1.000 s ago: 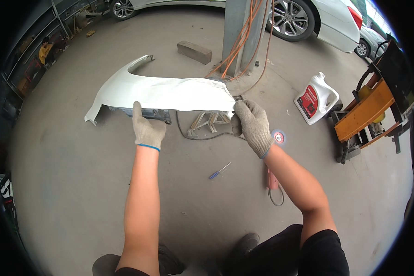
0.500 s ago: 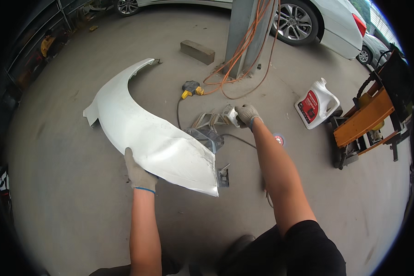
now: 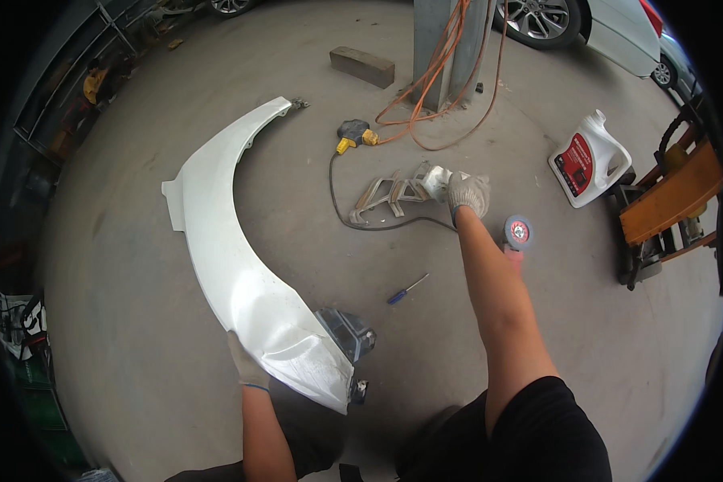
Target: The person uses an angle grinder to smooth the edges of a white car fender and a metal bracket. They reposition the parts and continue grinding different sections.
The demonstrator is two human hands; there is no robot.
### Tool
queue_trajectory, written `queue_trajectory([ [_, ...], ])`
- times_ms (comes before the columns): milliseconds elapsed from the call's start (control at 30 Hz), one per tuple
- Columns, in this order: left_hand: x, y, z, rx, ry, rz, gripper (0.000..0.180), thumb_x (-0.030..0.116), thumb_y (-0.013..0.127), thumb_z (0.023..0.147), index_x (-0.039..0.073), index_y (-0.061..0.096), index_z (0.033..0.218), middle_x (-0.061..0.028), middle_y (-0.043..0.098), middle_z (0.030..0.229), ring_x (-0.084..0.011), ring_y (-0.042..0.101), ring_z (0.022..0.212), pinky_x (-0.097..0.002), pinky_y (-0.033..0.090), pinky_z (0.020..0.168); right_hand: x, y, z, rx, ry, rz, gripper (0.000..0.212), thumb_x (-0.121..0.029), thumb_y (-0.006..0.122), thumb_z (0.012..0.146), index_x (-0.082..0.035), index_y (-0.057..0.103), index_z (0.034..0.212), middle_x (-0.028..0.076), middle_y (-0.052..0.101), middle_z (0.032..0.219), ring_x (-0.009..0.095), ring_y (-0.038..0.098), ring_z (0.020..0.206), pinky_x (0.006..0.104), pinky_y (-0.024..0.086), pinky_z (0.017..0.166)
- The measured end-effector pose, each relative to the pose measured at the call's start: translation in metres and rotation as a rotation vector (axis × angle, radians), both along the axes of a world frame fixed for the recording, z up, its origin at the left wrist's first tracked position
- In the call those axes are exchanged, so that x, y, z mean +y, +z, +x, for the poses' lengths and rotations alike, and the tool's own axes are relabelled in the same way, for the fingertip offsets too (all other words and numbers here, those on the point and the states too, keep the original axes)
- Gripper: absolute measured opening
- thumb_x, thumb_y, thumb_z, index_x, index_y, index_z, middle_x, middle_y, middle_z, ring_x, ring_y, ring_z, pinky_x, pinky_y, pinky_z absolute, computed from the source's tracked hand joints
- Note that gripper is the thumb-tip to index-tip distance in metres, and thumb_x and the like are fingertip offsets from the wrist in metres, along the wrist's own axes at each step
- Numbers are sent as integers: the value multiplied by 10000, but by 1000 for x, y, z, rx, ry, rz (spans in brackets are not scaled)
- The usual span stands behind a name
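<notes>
A white car fender [image 3: 225, 217] lies in a long curve across the left of the floor, its near end creased and dented. My left hand [image 3: 247, 361], gloved, grips the fender's outer edge near that end, with the fingers partly hidden. Dark plastic pieces [image 3: 347, 333] show beside the dented end. Farther off, my gloved right hand [image 3: 468, 194] is at the silvery right end of a metal bracket [image 3: 394, 197]; its fingers are too unclear to show whether they hold it. A blue-handled screwdriver [image 3: 408, 289] lies between the fender and my right forearm.
An angle grinder [image 3: 517, 237] lies right of my right forearm. A white jug [image 3: 590, 165] and an orange cart [image 3: 671, 193] stand at the right. Orange cable [image 3: 426, 96] hangs by a grey post [image 3: 462, 72], near a block [image 3: 362, 66] and a yellow-black connector [image 3: 355, 135].
The fender has swung, its dented end coming nearer to me and uncovering the screwdriver and more of the bracket. My right hand has shifted slightly nearer and right along the bracket's end. The view has shifted.
</notes>
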State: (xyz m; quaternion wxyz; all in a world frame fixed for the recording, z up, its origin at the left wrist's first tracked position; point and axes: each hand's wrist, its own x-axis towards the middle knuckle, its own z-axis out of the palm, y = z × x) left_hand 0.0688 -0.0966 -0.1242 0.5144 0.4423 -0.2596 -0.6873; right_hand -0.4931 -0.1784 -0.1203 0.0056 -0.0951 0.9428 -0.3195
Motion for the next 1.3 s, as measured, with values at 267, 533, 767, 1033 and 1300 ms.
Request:
queue_trajectory([
  [267,-1,-29,-14,-182,7,158,724,532,432,1073,1,409,1566,-179,482,1574,-337,516,1404,-448,406,1187,-14,-115,-58,-934,10,-796,262,-174,623,976,-42,648,1201,113,700,901,208,677,671,356,518,494],
  [533,-48,46,-60,-1426,266,-41,648,420,626,966,-78,584,1378,-277,637,1328,-396,633,1190,-434,486,1041,-28,39,-10,-624,683,-612,195,-215,653,969,-30,642,1032,60,638,757,139,580,553,312,466,471],
  [767,-77,106,-170,-329,-246,-79,594,494,572,1030,4,561,1366,-168,662,1199,-296,647,1055,-418,506,1009,-7,183,52,-635,1138,-544,337,-262,673,941,48,696,1071,74,671,828,122,620,628,290,525,569],
  [1033,-31,163,-215,254,-163,205,432,508,478,1096,102,612,1160,-67,633,862,-218,625,748,-404,545,746,17,193,73,-718,1132,-529,406,-239,663,919,86,679,1161,123,704,885,162,670,654,309,568,595],
  [1300,-29,170,-219,399,-132,198,253,331,596,1080,89,627,1150,-11,627,821,-133,586,661,-346,536,636,26,196,81,-995,1177,-702,616,-437,574,1004,103,619,1297,215,722,1078,242,742,870,382,623,800],
])
